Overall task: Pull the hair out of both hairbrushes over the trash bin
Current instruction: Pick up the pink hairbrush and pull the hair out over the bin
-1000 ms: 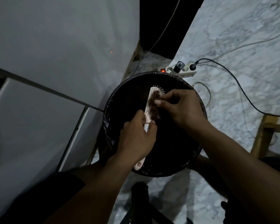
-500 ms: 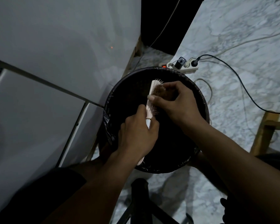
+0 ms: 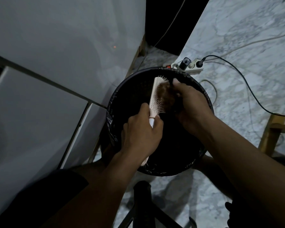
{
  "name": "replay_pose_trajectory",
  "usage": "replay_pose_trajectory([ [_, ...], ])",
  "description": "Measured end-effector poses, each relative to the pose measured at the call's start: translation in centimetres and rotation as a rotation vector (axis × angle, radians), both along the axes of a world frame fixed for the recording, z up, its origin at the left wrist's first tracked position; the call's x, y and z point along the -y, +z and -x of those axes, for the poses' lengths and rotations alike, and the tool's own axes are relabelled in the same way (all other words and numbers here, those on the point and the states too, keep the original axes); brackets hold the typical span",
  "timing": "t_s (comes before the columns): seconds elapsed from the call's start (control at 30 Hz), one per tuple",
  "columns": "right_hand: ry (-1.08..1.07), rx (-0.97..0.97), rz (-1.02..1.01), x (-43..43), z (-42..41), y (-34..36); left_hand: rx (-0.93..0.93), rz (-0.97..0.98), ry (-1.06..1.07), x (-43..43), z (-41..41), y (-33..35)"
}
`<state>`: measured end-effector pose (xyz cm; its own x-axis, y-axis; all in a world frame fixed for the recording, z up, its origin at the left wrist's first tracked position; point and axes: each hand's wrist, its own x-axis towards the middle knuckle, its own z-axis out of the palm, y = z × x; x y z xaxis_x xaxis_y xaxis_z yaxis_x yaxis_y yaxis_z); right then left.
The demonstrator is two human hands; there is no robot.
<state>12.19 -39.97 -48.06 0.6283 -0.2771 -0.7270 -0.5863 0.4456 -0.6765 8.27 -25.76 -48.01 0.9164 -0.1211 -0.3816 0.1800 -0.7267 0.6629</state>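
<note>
A pale pink hairbrush (image 3: 155, 94) is held over the round black trash bin (image 3: 122, 89), which has a black liner. My left hand (image 3: 141, 134) is closed around the brush handle, bristles facing right. A clump of brown hair (image 3: 164, 94) sits in the bristles, and my right hand (image 3: 190, 102) pinches it from the right side. Only one hairbrush shows; its handle end pokes out below my left hand.
A white wall and panels fill the left. On the marble floor behind the bin lies a power strip (image 3: 187, 66) with plugs and a black cable (image 3: 247, 86) trailing right. A wooden leg (image 3: 270, 134) stands at right, a dark stand (image 3: 141, 195) below.
My right hand has shifted from the brush's middle toward its top end, dragging the brown hair clump up off the lower bristles. The left hand keeps its hold on the handle.
</note>
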Motion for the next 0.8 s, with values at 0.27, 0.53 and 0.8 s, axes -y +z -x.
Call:
replay_pose_trajectory([
  [0.27, 0.259, 0.162, 0.575, 0.0, 0.7, -1.7, 0.067, -0.034, -0.079, 0.3, 0.4, 0.0],
  [0.53, 0.022, 0.084, 0.281, -0.2, 0.3, -1.0, -0.010, 0.040, 0.079, 0.1, -0.4, -0.2],
  [0.8, 0.363, 0.121, 0.487, -0.5, 0.9, -1.2, -0.039, 0.003, 0.049, 0.2, -0.2, -0.2],
])
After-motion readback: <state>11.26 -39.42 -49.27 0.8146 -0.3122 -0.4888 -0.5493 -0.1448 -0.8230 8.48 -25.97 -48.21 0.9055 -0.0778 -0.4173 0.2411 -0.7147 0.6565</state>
